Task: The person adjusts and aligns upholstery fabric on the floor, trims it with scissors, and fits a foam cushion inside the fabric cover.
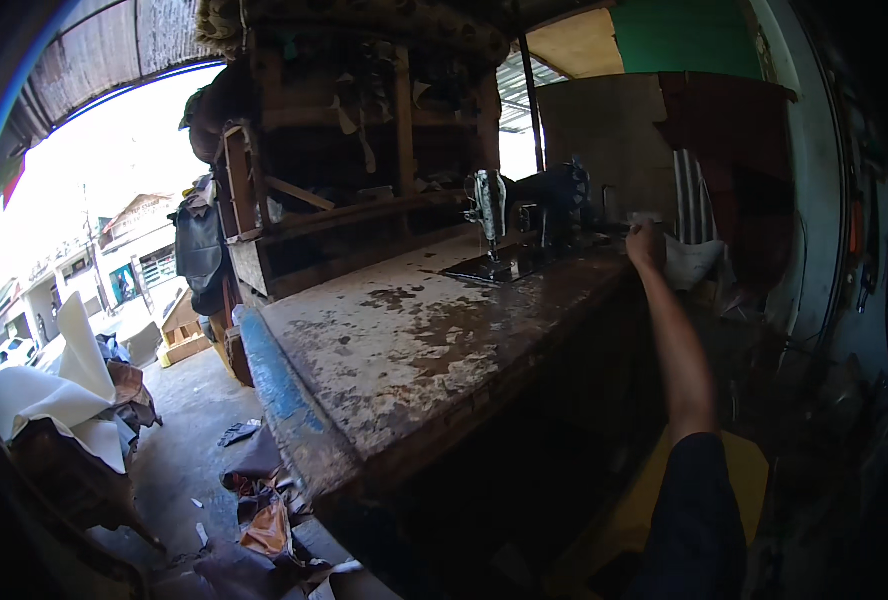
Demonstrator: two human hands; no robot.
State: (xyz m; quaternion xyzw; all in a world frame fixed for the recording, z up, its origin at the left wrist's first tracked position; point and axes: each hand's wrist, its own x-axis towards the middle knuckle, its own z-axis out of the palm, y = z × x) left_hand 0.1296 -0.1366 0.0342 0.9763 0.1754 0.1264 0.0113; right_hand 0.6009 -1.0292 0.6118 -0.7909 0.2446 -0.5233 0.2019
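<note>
My right arm, in a dark sleeve, stretches forward past the right end of a worn worktable (pixel 324 345). At its far right corner my right hand (pixel 646 246) is closed, and a small pale thing (pixel 645 218) shows just above the fingers. What it is I cannot make out in the dim light. To the left of the hand stands a black sewing machine (pixel 556 200) with a shiny metal needle end, set over a dark plate (pixel 491 268) in the tabletop. My left hand is out of view.
Behind the table rises a wooden shelf (pixel 404 120) hung with scraps. Leather offcuts (pixel 267 525) lie on the floor at the left, near white foam sheets (pixel 49 395). A yellow surface (pixel 744 475) shows beneath my arm. A striped cloth (pixel 694 195) hangs beyond the hand.
</note>
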